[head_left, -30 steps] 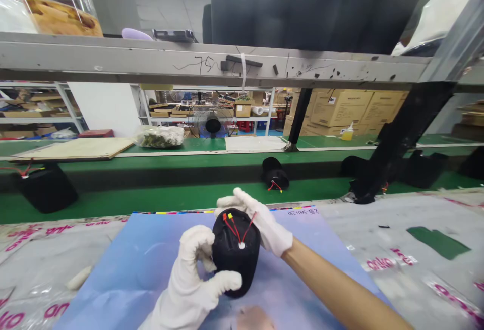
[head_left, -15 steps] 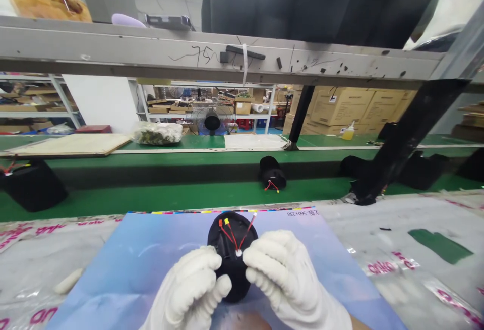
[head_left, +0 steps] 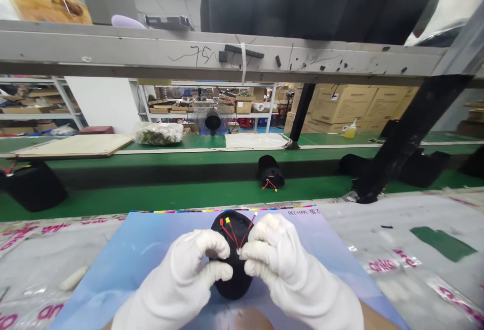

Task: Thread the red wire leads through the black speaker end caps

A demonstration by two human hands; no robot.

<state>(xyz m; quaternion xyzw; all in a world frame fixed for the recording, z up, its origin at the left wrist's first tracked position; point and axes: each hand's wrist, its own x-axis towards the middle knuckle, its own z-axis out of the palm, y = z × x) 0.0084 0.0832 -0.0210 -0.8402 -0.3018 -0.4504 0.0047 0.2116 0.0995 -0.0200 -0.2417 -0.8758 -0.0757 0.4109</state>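
Observation:
A black rounded part (head_left: 232, 284) stands on the blue printed sheet (head_left: 124, 264). Red wires (head_left: 235, 236) come out of a white spot on its top and end in red, yellow and white connectors. My left hand (head_left: 196, 264), in a white glove, curves at the part's left side, thumb and fingers apart with a gap between them. My right hand (head_left: 276, 259), gloved too, has its fingers bent together at the foot of the wires. Its fingertips partly cover the white spot, and what they pinch is hidden.
Beyond the sheet runs a green conveyor belt (head_left: 151, 199), where a similar black part (head_left: 270, 172) with wires lies. Another black part (head_left: 36, 186) is at the left. A slanted black post (head_left: 408, 138) rises at the right, and a metal beam (head_left: 151, 50) crosses overhead.
My left hand has turned and opened wider between thumb and fingers. My right hand has shifted slightly up and left, so its fingertips now cover more of the wires' white base.

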